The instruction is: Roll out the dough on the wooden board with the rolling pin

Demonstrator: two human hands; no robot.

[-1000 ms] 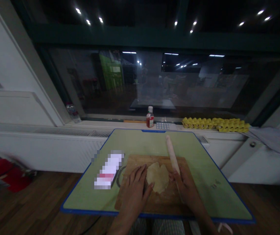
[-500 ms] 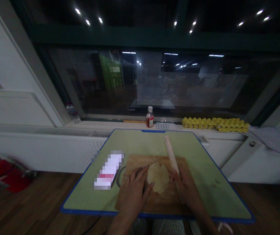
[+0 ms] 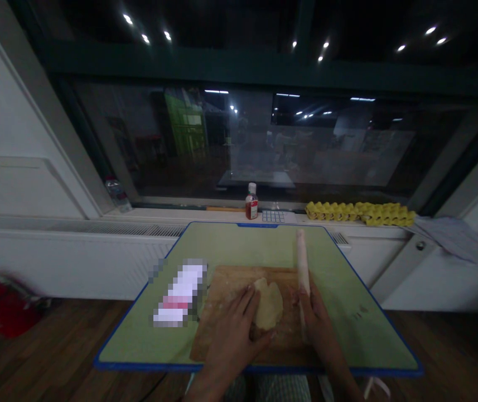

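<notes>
A flat, roughly round piece of dough (image 3: 270, 306) with a notch in its far edge lies on a wooden cutting board (image 3: 230, 273). My left hand (image 3: 239, 326) rests at the dough's left side, its outstretched fingers over the edge and the thumb near the lower rim. I cannot tell whether it lifts the dough. To the right, my right hand (image 3: 314, 312) is closed around a pale wooden rolling pin (image 3: 302, 257). The pin points away from me over the board's right part, apart from the dough. Its near end is partly hidden by the hand.
The board lies on a green table with a blue rim (image 3: 259, 240). A blurred-out phone (image 3: 180, 293) is left of the board. On the windowsill behind stand a sauce bottle (image 3: 251, 202), yellow egg trays (image 3: 360, 213) and a plastic bottle (image 3: 117, 194). A grey cloth (image 3: 452, 237) hangs at right.
The rolling pin has swung to the right, away from the dough, and points straighter ahead. My left fingers have moved onto the dough's left edge. The whole view has shifted slightly.
</notes>
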